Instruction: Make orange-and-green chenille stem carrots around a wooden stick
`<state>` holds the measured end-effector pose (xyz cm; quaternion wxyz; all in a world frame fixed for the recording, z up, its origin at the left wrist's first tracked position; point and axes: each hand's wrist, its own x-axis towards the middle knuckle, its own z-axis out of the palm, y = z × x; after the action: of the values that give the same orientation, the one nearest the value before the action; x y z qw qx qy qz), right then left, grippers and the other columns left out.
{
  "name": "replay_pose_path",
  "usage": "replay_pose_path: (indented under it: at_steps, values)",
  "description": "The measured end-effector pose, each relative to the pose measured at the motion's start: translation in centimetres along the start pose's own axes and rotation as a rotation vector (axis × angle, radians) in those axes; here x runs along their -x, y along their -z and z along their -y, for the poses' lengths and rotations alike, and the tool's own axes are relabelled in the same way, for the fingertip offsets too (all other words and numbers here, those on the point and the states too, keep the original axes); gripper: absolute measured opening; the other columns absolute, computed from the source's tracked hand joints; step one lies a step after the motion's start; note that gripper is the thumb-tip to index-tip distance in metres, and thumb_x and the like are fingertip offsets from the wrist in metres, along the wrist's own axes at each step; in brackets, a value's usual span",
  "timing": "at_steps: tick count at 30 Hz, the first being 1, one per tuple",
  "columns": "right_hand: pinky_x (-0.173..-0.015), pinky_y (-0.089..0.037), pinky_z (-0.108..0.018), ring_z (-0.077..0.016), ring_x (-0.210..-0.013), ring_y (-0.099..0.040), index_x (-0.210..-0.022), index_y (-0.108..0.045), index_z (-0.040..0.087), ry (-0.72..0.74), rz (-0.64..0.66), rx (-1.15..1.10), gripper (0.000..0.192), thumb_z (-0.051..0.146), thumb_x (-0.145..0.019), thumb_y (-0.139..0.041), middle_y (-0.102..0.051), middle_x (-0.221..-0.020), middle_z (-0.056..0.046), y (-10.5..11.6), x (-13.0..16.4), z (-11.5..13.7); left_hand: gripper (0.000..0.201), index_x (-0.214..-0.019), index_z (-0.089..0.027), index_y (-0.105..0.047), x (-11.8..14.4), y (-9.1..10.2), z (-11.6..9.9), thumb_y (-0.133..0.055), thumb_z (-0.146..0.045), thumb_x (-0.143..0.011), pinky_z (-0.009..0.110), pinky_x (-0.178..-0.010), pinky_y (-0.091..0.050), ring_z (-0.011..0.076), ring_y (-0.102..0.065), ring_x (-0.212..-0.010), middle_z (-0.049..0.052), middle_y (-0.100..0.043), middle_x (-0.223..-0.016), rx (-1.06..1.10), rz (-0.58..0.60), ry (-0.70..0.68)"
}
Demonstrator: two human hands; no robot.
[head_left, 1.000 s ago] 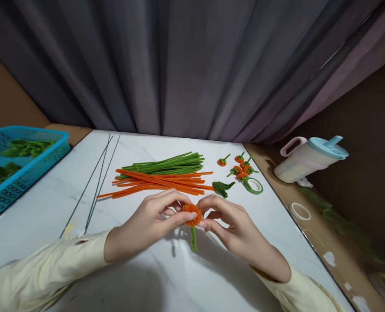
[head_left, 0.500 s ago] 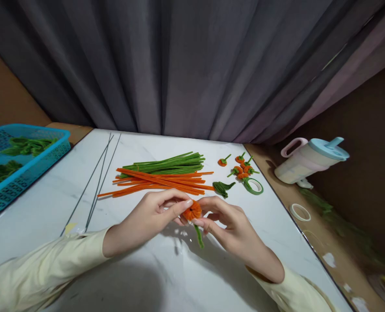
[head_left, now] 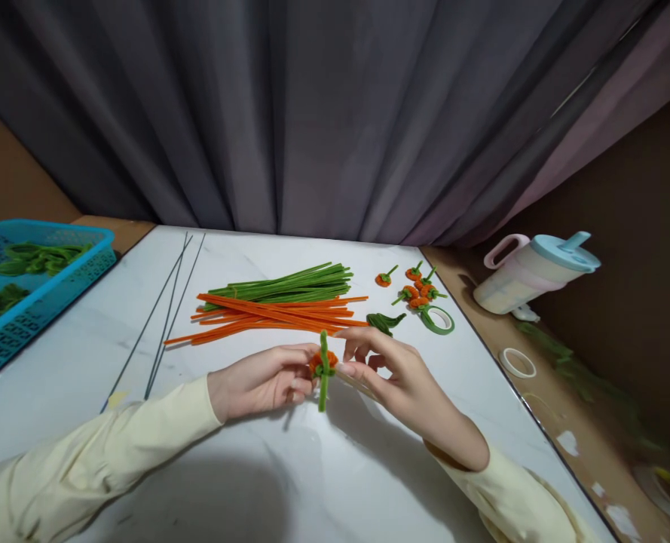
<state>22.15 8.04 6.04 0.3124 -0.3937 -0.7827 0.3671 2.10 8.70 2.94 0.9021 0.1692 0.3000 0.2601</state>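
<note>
A white marble-look table (head_left: 244,483) stands before a grey curtain (head_left: 323,113). Low in the middle of the view, both hands meet over a small orange pipe-cleaner coil (head_left: 319,361) crossed by a green stem (head_left: 324,373) that stands nearly upright. The left hand (head_left: 261,379) comes in from 9 o'clock, its fingers curled narrow with the tips pinching the coil from that side. The right hand (head_left: 396,377) comes in from 4 o'clock; its thumb and forefinger close on the coil and stem from the 3 o'clock side, the other fingers loosely spread above. The coil sits just between the two sets of fingertips, slightly above the tabletop.

At 12 o'clock from the hands lie a bundle of orange pipe cleaners (head_left: 278,318) and green pipe cleaners (head_left: 289,284). Finished orange buds (head_left: 417,290) and a green tape roll (head_left: 437,320) lie at 2 o'clock. A blue basket (head_left: 46,290) sits at 10 o'clock.
</note>
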Motion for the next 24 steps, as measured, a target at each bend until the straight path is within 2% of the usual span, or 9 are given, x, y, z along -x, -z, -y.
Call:
replay_pose_path:
  at_steps: [5, 9, 12, 15, 18, 22, 24]
  values:
    - [-0.057, -0.041, -0.02, -0.012, -0.072, -0.054, -0.093, -0.063, 0.017, -0.115, 0.146, -0.137, 0.016, 0.03, -0.088, -0.054, -0.061, -0.083, -0.003, -1.1, -0.6, -1.1, 0.014, -0.08, -0.012, -0.057, -0.5, 0.5, 0.9, -0.068, -0.016, -0.072, 0.012, -0.039, -0.029, 0.0016, -0.033, -0.043, -0.003, -0.049, -0.061, -0.067, 0.038, 0.119]
    - [-0.064, -0.042, -0.023, -0.0133, -0.073, -0.054, -0.082, -0.062, 0.015, -0.207, 0.185, -0.255, 0.017, 0.028, -0.087, -0.052, -0.061, -0.081, -0.003, -1.7, -0.9, -2.4, 0.01, -0.079, -0.011, -0.058, -1.1, 1.4, 1.1, -0.063, -0.019, -0.076, 0.013, -0.038, -0.031, 0.0028, -0.037, -0.041, -0.001, -0.052, -0.059, -0.094, 0.018, 0.148]
    - [-0.066, -0.041, -0.025, -0.0137, -0.072, -0.054, -0.08, -0.061, 0.015, -0.237, 0.222, -0.28, 0.018, 0.029, -0.086, -0.051, -0.062, -0.079, -0.003, -1.9, -1.0, -3.2, 0.018, -0.083, -0.006, -0.059, -1.6, 2.4, 1.2, -0.053, -0.022, -0.078, 0.017, -0.04, -0.04, 0.0066, -0.046, -0.042, 0.009, -0.062, -0.067, -0.086, 0.019, 0.184]
    - [-0.066, -0.04, -0.026, -0.0142, -0.072, -0.053, -0.081, -0.06, 0.015, -0.284, 0.228, -0.271, 0.017, 0.028, -0.086, -0.05, -0.062, -0.078, -0.003, -2.1, -1.0, -3.7, 0.029, -0.082, -0.002, -0.059, -1.8, 3.0, 1.1, -0.048, -0.028, -0.074, 0.023, -0.045, -0.048, 0.0152, -0.06, -0.055, 0.022, -0.066, -0.083, -0.039, 0.1, 0.227]
    - [-0.065, -0.04, -0.026, -0.0137, -0.069, -0.052, -0.08, -0.058, 0.014, -0.333, 0.196, -0.268, 0.016, 0.026, -0.085, -0.049, -0.06, -0.076, -0.003, -2.5, -0.9, -3.9, 0.028, -0.084, -0.007, -0.057, -1.7, 2.9, 1.1, -0.048, -0.033, -0.078, 0.026, -0.05, -0.051, 0.0198, -0.064, -0.066, 0.024, -0.066, -0.092, -0.05, 0.152, 0.193]
    - [-0.061, -0.039, -0.023, -0.0114, -0.063, -0.049, -0.079, -0.055, 0.015, -0.343, 0.16, -0.278, 0.013, 0.024, -0.084, -0.049, -0.055, -0.07, -0.001, -2.9, -0.8, -4.0, 0.027, -0.099, -0.01, -0.054, -1.3, 2.4, 1.7, -0.049, -0.033, -0.088, 0.023, -0.051, -0.05, 0.0149, -0.062, -0.063, 0.017, -0.067, -0.09, -0.257, 0.07, 0.063]
    - [-0.054, -0.037, -0.022, -0.0096, -0.056, -0.045, -0.079, -0.054, 0.015, -0.351, 0.156, -0.29, 0.014, 0.026, -0.086, -0.048, -0.051, -0.064, 0.002, -2.9, -0.8, -4.0, 0.025, -0.1, -0.011, -0.052, -1.2, 2.3, 2.0, -0.051, -0.033, -0.088, 0.023, -0.051, -0.049, 0.0135, -0.061, -0.06, 0.016, -0.067, -0.088, -0.337, 0.025, -0.008]
